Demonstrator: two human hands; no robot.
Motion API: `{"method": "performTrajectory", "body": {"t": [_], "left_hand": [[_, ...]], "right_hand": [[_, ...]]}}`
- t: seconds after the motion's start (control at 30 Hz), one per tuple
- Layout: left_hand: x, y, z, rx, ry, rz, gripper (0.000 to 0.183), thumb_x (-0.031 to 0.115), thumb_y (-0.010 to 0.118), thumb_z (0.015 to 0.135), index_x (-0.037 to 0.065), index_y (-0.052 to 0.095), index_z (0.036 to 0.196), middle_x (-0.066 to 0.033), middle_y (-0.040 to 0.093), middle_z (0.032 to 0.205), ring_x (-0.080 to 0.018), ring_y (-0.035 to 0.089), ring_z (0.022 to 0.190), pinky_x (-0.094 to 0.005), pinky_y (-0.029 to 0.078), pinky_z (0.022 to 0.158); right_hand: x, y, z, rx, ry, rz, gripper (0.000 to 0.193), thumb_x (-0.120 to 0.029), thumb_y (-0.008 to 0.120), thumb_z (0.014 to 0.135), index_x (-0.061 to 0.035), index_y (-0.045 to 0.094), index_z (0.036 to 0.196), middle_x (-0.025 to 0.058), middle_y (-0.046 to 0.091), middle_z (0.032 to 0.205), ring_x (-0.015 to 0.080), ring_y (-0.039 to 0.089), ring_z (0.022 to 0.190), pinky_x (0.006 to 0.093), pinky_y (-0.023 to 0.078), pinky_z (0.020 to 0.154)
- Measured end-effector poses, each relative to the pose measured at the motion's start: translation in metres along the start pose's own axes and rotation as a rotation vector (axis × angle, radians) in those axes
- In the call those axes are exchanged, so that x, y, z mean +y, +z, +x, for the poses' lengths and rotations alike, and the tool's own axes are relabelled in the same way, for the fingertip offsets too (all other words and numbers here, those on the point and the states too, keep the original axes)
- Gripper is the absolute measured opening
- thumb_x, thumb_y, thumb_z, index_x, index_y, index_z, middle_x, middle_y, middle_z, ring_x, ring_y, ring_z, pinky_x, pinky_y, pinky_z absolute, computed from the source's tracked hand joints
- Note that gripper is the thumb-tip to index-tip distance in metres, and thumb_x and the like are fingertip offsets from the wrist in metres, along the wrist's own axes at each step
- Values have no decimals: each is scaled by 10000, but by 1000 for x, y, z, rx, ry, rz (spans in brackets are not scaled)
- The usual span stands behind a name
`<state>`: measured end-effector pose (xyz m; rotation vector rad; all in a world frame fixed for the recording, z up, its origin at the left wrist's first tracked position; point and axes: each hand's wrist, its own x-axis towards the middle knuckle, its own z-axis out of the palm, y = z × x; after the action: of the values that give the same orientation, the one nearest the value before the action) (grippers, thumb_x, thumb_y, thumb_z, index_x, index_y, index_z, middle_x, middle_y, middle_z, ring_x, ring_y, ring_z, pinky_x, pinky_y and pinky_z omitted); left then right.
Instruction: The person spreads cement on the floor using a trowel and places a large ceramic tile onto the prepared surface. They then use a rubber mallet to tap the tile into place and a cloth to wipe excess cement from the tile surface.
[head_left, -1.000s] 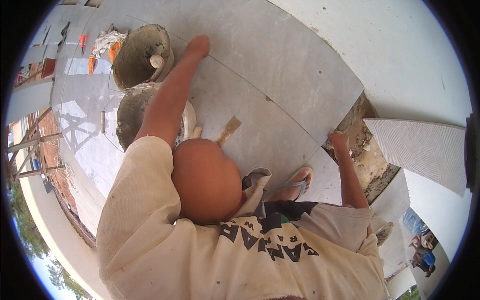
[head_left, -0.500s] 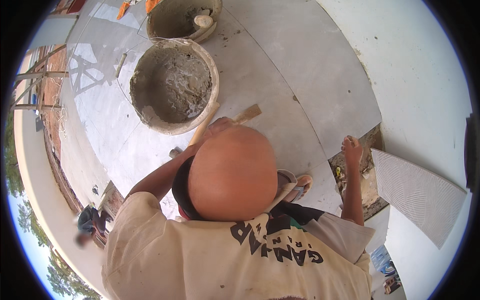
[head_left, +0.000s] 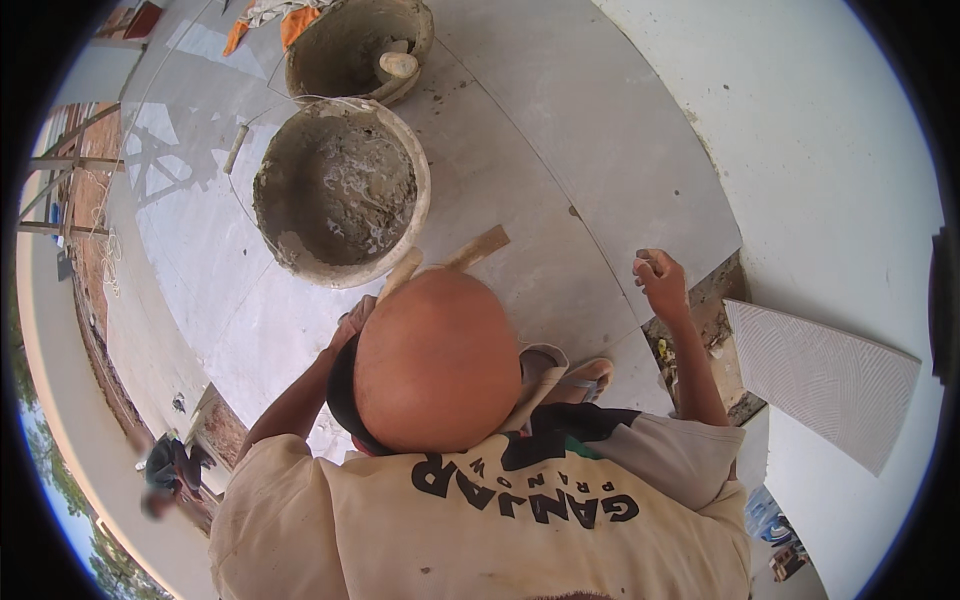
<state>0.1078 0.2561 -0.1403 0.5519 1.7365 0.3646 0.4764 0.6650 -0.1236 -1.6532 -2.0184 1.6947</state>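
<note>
My left hand [head_left: 352, 320] is partly hidden behind my bent bare knee [head_left: 440, 360]. Beside its fingers a wooden handle [head_left: 402, 270] sticks out, and a flat wooden piece [head_left: 478, 247] shows past the knee; whether the hand grips either is hidden. My right hand [head_left: 662, 285] hovers near the floor gap, its fingers curled inward as in a pinch; anything between them is too small to name. In front of me stands a round bucket [head_left: 275, 225] of wet grey mortar. Against the gap rests a tile [head_left: 825, 385] with combed ridges on its upward side.
Behind the mortar bucket is a second bucket [head_left: 310, 75] with a pale rounded handle [head_left: 399, 65] in it. Large grey tiles [head_left: 560, 120] cover the floor; the gap [head_left: 710, 305] shows rubble beside the white wall [head_left: 820, 150]. Far left, another person [head_left: 175, 470] bends down.
My left hand has drawn back to the left, away from the flat wooden piece. My right hand has shifted left and slightly farther away. The whole view has shifted a little.
</note>
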Motion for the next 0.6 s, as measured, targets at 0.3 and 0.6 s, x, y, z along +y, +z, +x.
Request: {"method": "performTrajectory", "body": {"t": [0.3,0.6], "left_hand": [[137,12,-21,-254,293,-268,568,258,663,979,-6,423,1421,-140,592,1131,-224,595,1019,-374,522,863],[261,4,49,-46,485,-237,507,297,588,1047,-62,395,1349,-143,542,1124,-218,611,1019,-391,567,920]], "right_hand": [[-50,38,-37,-388,-248,-276,440,-276,724,911,-57,634,1282,167,740,1024,314,709,944,416,553,869],[-74,64,-64,-327,-685,-427,975,-412,833,829,-27,297,1547,230,549,1386,372,544,1300,460,469,1066]]}}
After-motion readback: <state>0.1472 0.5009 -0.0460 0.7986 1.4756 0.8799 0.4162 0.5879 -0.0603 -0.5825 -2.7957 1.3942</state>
